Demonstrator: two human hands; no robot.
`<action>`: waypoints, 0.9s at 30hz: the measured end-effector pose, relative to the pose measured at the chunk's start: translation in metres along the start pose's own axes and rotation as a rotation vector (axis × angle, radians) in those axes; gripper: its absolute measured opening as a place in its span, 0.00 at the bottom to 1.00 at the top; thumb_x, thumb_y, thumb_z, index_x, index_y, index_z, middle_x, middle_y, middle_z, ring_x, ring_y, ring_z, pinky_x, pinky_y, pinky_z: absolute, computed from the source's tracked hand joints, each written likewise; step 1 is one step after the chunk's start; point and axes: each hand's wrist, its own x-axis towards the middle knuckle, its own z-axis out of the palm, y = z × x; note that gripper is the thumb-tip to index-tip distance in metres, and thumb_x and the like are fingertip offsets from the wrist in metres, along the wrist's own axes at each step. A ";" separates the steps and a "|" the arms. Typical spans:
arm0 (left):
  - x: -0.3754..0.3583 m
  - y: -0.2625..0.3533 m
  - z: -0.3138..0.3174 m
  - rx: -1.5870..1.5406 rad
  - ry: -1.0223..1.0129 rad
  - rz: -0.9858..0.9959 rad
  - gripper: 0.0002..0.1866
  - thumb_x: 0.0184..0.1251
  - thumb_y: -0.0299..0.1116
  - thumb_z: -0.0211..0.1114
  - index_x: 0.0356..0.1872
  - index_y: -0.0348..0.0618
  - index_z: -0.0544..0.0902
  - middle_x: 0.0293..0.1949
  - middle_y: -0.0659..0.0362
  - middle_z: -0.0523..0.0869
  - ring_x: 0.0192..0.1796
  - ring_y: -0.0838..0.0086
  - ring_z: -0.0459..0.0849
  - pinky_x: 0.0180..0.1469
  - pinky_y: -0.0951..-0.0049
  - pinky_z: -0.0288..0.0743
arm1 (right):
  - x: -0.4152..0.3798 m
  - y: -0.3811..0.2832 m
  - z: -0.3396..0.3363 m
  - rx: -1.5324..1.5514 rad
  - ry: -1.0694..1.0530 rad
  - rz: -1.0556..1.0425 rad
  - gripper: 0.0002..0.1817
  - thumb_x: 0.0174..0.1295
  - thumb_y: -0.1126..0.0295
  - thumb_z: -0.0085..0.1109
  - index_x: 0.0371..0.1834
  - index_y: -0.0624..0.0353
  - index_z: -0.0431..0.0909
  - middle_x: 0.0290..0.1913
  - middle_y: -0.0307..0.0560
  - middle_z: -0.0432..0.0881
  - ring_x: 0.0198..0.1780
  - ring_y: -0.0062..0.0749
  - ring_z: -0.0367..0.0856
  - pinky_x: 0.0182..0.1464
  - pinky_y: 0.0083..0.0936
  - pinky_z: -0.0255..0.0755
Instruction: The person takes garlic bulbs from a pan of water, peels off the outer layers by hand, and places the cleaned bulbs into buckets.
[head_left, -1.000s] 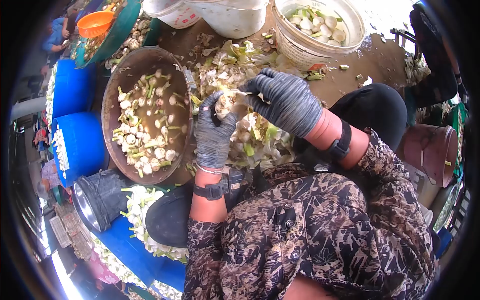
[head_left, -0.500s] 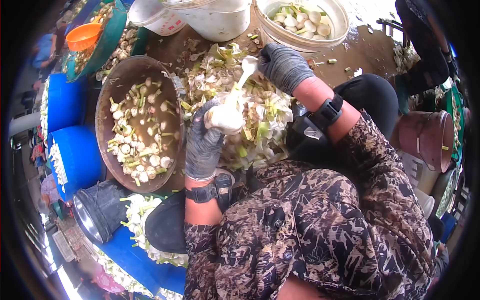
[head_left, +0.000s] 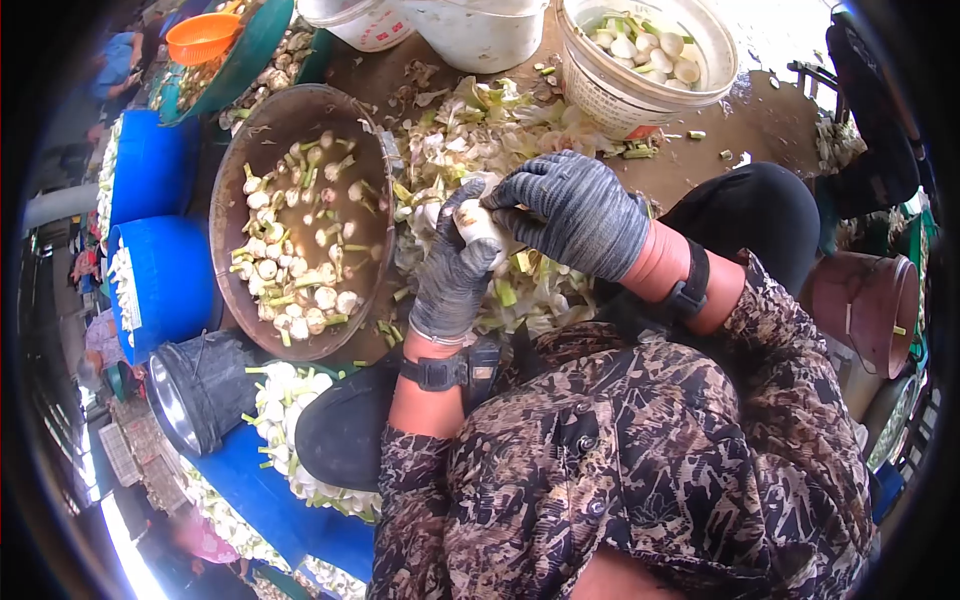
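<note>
A white garlic bulb [head_left: 477, 222] with a brownish patch sits in my left hand [head_left: 452, 275], whose grey-gloved fingers are wrapped round it. My right hand [head_left: 585, 212], in a matching glove, is closed against the bulb's right side, with fingertips pinched at its edge; what exactly lies between them is partly hidden. Below and behind both hands spreads a heap of garlic skins and leaves [head_left: 540, 285]. To the left stands a brown basin [head_left: 228, 215] with small garlic bulbs and murky water in it.
A white bucket [head_left: 640, 105] holding peeled bulbs stands ahead, beside other white buckets [head_left: 480, 35]. Blue tubs [head_left: 165, 285], a black bucket [head_left: 215, 385] and trimmed garlic [head_left: 290, 420] are at left. A reddish bucket [head_left: 865, 310] stands right. Other people show at the far left edge.
My right hand has come down and left from beyond the bulb to its right side. The long pale strip stretched above the bulb is no longer seen. The view has shifted slightly.
</note>
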 end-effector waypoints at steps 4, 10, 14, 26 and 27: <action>-0.002 0.006 0.006 -0.046 -0.037 -0.074 0.37 0.59 0.43 0.71 0.67 0.39 0.66 0.56 0.59 0.76 0.57 0.74 0.74 0.62 0.72 0.68 | -0.005 -0.006 0.003 0.018 -0.034 0.123 0.09 0.55 0.63 0.63 0.35 0.55 0.82 0.29 0.50 0.82 0.34 0.50 0.82 0.37 0.42 0.75; -0.001 0.010 0.007 0.169 -0.173 -0.141 0.37 0.58 0.36 0.67 0.68 0.38 0.63 0.58 0.58 0.74 0.61 0.73 0.72 0.65 0.71 0.66 | -0.010 0.007 0.009 0.381 -0.181 0.522 0.12 0.56 0.63 0.62 0.35 0.61 0.81 0.32 0.57 0.83 0.34 0.49 0.83 0.41 0.36 0.76; -0.004 -0.008 0.000 0.386 -0.241 -0.056 0.44 0.54 0.33 0.68 0.72 0.40 0.56 0.63 0.53 0.67 0.66 0.66 0.66 0.70 0.67 0.59 | -0.010 0.029 0.019 0.578 -0.367 0.726 0.13 0.63 0.63 0.63 0.43 0.62 0.81 0.33 0.41 0.85 0.35 0.20 0.77 0.44 0.24 0.75; -0.003 0.009 0.009 0.386 -0.092 -0.193 0.36 0.58 0.29 0.66 0.68 0.38 0.62 0.62 0.52 0.70 0.63 0.65 0.71 0.68 0.68 0.63 | -0.013 0.014 0.036 0.512 0.000 0.430 0.13 0.65 0.63 0.61 0.40 0.64 0.78 0.34 0.55 0.82 0.33 0.38 0.80 0.40 0.32 0.74; -0.005 0.005 0.008 0.478 -0.063 -0.088 0.36 0.59 0.30 0.66 0.68 0.37 0.62 0.62 0.51 0.70 0.63 0.64 0.71 0.69 0.67 0.62 | -0.014 0.019 0.034 0.458 -0.003 0.562 0.11 0.66 0.65 0.58 0.40 0.64 0.78 0.34 0.54 0.83 0.33 0.34 0.79 0.41 0.31 0.74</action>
